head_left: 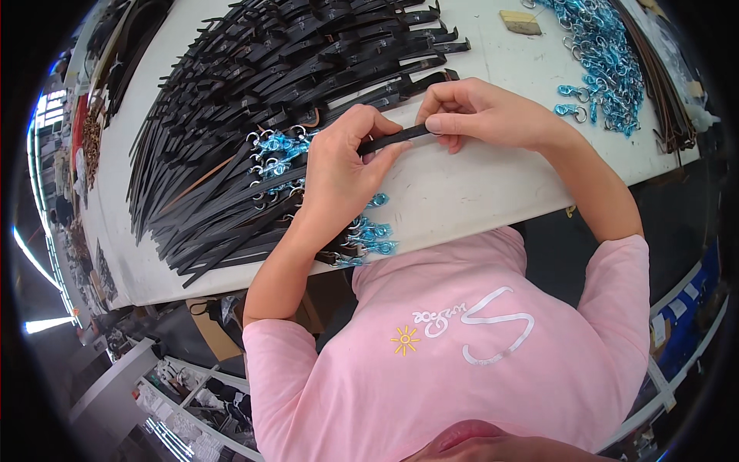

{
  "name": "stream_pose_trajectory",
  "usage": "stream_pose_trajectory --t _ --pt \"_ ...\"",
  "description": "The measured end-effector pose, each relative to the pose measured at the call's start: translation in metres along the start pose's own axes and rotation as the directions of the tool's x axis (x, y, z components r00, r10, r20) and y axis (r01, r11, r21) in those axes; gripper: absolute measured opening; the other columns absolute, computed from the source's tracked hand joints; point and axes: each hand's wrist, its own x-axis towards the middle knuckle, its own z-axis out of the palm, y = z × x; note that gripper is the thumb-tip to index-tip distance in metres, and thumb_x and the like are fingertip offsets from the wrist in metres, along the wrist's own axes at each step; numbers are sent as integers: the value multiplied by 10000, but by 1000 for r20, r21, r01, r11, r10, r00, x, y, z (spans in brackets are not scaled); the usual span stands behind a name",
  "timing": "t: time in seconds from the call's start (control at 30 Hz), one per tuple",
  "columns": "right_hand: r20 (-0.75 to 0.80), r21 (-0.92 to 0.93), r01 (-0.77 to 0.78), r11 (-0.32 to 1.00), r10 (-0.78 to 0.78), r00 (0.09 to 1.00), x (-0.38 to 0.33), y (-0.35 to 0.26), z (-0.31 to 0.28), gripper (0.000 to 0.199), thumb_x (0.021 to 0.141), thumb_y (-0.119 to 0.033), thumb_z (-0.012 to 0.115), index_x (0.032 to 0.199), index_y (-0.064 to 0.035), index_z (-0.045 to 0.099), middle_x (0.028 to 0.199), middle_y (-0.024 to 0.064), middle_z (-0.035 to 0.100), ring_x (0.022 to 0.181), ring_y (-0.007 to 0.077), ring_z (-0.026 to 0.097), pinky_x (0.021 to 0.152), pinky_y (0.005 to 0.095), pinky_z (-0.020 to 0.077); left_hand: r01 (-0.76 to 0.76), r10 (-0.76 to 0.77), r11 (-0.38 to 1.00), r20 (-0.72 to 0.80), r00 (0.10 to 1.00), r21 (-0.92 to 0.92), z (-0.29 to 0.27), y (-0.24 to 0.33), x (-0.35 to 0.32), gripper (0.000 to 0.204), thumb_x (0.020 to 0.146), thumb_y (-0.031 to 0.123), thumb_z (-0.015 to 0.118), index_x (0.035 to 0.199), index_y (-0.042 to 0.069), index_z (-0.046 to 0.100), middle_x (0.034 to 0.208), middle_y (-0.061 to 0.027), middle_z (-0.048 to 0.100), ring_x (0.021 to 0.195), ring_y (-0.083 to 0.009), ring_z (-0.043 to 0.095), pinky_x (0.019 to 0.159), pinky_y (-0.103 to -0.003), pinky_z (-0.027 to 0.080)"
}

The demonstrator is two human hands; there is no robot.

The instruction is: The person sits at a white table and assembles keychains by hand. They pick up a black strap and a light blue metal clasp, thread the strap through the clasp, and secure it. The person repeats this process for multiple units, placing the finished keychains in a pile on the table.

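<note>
Mid-frame, left hand (339,165) and right hand (469,112) fingers pinching one black strap (396,138); next probably needs a blue clasp (570,112) from upper right.

Most of the black strap (394,139) is buried under the left hand (342,165) and right hand (469,114), so only its middle shows. The blue clasp pile (608,54) runs off the top edge, and shelf stuff (192,408) down below is too blurry to make out.
</note>
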Motion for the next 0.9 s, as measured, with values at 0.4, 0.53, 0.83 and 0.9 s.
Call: stream_pose_trajectory --t 0.4,0.53,0.83,0.9 --pt "-29 -52 36 998 -38 999 3 1 1 243 996 -226 618 1103 -10 643 847 -7 593 812 63 573 763 221 501 -94 102 988 -69 992 121 4 -2 -1 182 788 37 785 893 17 637 828 -53 623 544 -148 537 508 -265 442" --pt "-43 -50 30 998 -32 999 2 1 2 238 995 -223 619 1102 -11 642 849 -9 593 809 61 568 759 219 496 -108 119 983 -62 991 150 4 -3 -2 178 793 48 778 902 25 639 831 -54 626 537 -155 527 509 -272 440" --pt "-16 -54 54 997 -55 998 0 -1 5 236 995 -234 619 1089 -18 641 879 -8 608 841 69 579 784 236 497 -115 122 985 -49 991 129 2 6 -3 166 800 38 764 914 25 644 828 -60 622 530 -156 544 504 -277 454" --pt "51 -65 93 994 -90 995 2 -9 7 219 996 -236 617 1029 -20 626 858 -12 605 826 65 568 759 239 473 -153 162 980 -68 984 127 1 7 -6 169 797 32 766 916 26 647 823 -63 616 534 -158 560 505 -281 461"
